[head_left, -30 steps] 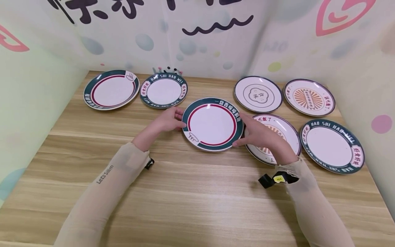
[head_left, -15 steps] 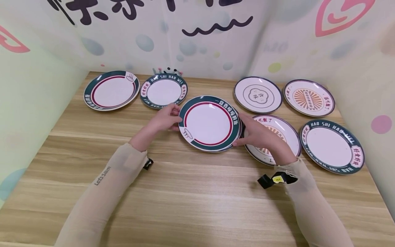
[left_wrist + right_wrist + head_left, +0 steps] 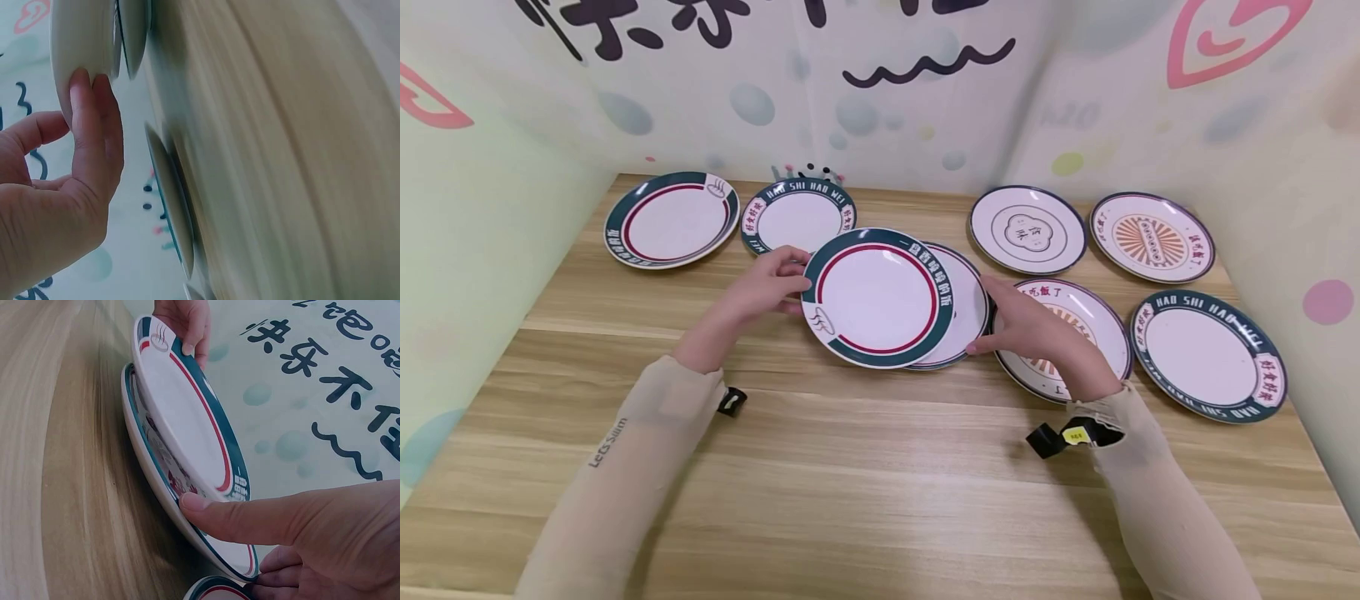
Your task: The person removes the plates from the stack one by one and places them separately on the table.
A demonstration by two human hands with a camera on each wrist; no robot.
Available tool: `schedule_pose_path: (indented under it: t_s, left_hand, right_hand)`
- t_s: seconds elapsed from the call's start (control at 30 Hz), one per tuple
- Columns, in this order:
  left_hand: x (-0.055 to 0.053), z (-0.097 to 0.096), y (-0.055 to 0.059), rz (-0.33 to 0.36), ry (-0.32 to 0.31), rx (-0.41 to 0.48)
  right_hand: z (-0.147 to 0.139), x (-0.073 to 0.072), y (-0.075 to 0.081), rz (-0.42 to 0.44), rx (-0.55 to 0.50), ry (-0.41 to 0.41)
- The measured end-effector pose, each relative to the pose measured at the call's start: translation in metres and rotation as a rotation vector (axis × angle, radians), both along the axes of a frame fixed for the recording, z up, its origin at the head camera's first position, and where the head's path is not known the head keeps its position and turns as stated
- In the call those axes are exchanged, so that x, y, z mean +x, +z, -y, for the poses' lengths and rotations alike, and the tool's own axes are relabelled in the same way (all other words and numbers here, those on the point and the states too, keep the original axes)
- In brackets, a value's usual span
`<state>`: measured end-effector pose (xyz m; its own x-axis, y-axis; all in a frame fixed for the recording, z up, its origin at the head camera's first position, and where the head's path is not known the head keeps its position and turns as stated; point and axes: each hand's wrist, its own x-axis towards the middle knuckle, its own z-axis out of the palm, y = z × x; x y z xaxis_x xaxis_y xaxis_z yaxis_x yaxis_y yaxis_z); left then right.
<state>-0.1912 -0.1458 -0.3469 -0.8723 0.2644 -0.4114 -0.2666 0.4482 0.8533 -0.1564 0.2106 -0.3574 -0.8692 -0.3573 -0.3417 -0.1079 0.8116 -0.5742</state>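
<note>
My left hand [image 3: 767, 283] pinches the left rim of a plate [image 3: 880, 296] with a dark green band and red ring, thumb above and fingers beneath. This plate is raised at a tilt and overlaps a second white plate [image 3: 968, 292] with a dark rim, whose left part it hides. On the second plate's right edge, my right hand [image 3: 1030, 321] grips the rim. The right wrist view shows its thumb [image 3: 231, 519] over the rim, the other fingers partly hidden behind, and red print on the lower plate's face [image 3: 172, 475].
A sunburst plate [image 3: 1067, 333] lies under my right hand. Further right are a green-rimmed plate [image 3: 1206, 354] and another sunburst plate [image 3: 1152, 237]. A white plate [image 3: 1028, 229] and two green-rimmed plates, one small [image 3: 799, 215], one larger [image 3: 672, 219], line the back near the wall.
My left hand has lifted the green-banded plate and moved it left, off the plate beneath, which now shows at the right. My right hand has stayed at the rim.
</note>
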Motion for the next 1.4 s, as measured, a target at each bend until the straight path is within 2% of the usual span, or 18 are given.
schedule_pose_path:
  t_s: [0.3, 0.7, 1.03, 1.4]
  left_hand:
    - [0.009, 0.036, 0.005, -0.012, -0.013, 0.000]
    - [0.022, 0.090, 0.003, -0.004, 0.073, -0.021]
    - [0.031, 0.129, -0.002, 0.014, 0.046, -0.051]
    - [0.034, 0.161, -0.011, 0.018, 0.031, -0.112]
  right_hand:
    - [0.001, 0.001, 0.002, -0.001, 0.001, -0.002]
    - [0.001, 0.002, 0.002, -0.002, -0.013, 0.006]
    - [0.000, 0.002, 0.002, -0.008, -0.019, 0.011]
    - [0.001, 0.001, 0.003, -0.003, -0.010, 0.013]
